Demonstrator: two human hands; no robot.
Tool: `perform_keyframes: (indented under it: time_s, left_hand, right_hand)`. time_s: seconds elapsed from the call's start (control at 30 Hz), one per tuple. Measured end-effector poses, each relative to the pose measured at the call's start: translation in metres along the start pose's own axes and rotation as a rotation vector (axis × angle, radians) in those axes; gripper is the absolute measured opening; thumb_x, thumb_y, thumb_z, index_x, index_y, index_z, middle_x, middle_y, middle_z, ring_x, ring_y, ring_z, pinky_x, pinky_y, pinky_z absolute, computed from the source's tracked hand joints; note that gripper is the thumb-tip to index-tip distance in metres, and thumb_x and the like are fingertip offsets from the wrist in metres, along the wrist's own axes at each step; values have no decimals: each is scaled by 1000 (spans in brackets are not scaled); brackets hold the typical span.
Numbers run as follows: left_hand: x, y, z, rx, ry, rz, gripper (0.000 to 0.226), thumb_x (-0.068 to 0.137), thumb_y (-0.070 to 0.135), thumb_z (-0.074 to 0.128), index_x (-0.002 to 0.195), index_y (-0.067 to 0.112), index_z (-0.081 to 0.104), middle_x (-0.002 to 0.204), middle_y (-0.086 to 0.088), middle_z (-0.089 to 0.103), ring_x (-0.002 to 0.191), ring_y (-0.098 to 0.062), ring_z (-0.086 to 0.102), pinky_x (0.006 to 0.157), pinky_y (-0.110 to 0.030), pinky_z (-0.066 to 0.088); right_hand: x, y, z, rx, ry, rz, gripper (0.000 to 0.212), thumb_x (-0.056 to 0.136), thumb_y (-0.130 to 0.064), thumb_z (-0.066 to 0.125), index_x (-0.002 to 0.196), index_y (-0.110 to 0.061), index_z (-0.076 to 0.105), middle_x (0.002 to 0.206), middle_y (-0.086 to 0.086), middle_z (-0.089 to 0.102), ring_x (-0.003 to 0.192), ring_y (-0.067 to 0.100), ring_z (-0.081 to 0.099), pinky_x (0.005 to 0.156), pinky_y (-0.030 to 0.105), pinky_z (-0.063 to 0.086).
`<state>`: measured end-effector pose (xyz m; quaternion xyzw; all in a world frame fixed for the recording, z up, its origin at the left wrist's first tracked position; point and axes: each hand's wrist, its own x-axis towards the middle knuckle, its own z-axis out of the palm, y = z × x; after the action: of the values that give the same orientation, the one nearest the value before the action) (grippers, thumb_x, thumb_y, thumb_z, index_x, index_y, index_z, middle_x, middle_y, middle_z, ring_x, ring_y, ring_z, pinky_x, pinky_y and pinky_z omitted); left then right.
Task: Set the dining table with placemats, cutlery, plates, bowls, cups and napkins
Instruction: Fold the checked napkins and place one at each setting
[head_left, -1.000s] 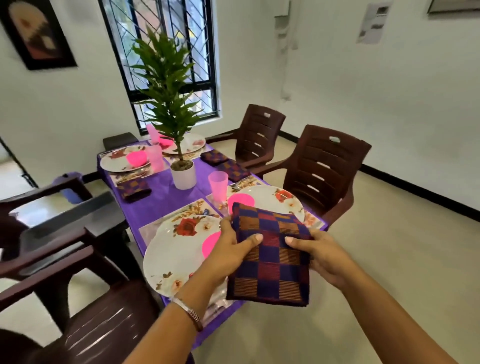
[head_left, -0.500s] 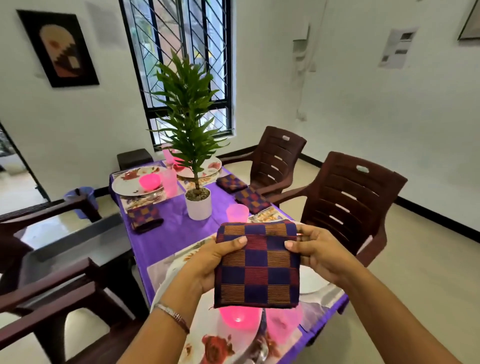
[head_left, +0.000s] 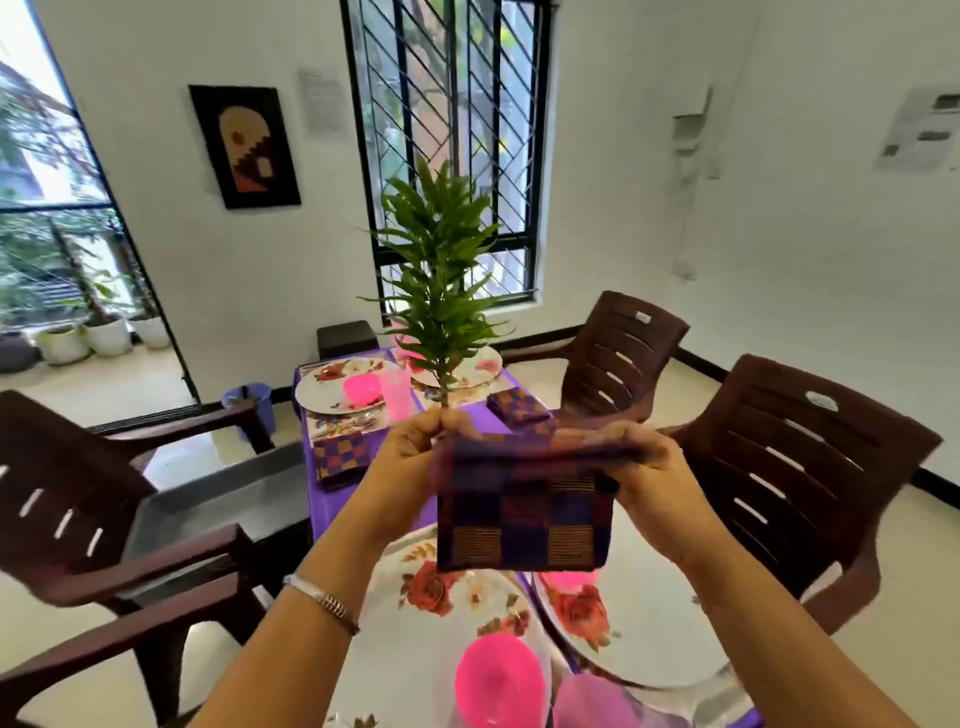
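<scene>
Both hands hold a folded checked napkin (head_left: 522, 514) in purple, red and gold up in the air above the near end of the table. My left hand (head_left: 410, 457) grips its upper left edge and my right hand (head_left: 654, 467) its upper right edge; the top edge is blurred. Below it lie two white floral plates (head_left: 431, 597) (head_left: 639, 629), the left one bearing a pink bowl (head_left: 498, 680). At the far end are a plate with a pink bowl (head_left: 361, 388), a pink cup (head_left: 397, 392) and two folded napkins (head_left: 340, 454) (head_left: 517, 408).
A potted green plant (head_left: 441, 291) stands mid-table, its pot hidden behind my hands. The table has a purple cloth (head_left: 322, 499). Brown plastic chairs stand at the right (head_left: 810, 478) (head_left: 618, 358) and at the left (head_left: 78, 509). A barred window (head_left: 447, 130) is behind.
My view has moved closer over the near plates. Both hands have raised the napkin higher, and its top edge is now in blurred motion.
</scene>
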<state>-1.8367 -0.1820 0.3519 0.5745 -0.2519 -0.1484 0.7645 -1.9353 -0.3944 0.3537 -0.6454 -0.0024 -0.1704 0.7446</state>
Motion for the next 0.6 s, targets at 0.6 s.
perform_keyframes:
  time_s: [0.6]
  left_hand:
    - [-12,7,-4,75,64,-208,24,92,3,50,103,19,66,104,-8,71,91,-23,68,73,-35,57]
  right_hand:
    - [36,8,-23,-244,-314,183,45,94,15,33,70,-10,61,100,18,69,96,32,67,79,45,57]
